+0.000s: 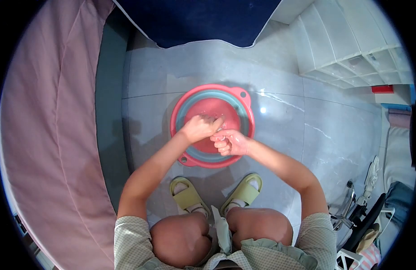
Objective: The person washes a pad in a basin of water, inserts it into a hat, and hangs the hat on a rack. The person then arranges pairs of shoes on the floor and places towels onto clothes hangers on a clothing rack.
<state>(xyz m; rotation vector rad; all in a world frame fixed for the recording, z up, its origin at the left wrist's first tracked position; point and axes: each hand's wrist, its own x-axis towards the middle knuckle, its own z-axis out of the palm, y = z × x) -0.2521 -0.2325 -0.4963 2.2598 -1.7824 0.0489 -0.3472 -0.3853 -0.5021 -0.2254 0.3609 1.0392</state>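
A round basin (213,164) stands on the grey tiled floor (280,130), with a pink rim, a blue-grey band inside it and a pink bottom. Its two pierced lugs stick out at about 1 and 7 o'clock. Both hands are above the basin, within the outline of its rim. The right hand (202,128) comes in from 8 o'clock, back upward, its fingers bent down. The left hand (232,142) comes in from 4 o'clock, its fingers curled inward and looking wet. The two meet near the basin's middle, the right hand's finger side against the left hand's curled fingers. Whether either is closed on something cannot be told, as the fingers hide the space between them. Small glints show in the basin just beyond the hands.

Two green slippers (190,194), worn on the person's feet, flank the near side at about 7 and 5 o'clock, close to the rim but apart from it; the knees (260,226) are behind them at 6.

The widest bare floor runs from 2 to 4 o'clock. A narrower strip lies at 9, bounded by the dark side of a piece of furniture and a pink cover (50,126). At 12, floor separates the rim from the hem of a navy cloth (208,22). A white storage unit (352,40) is well apart at 2, and a metal frame (350,204) at 4.
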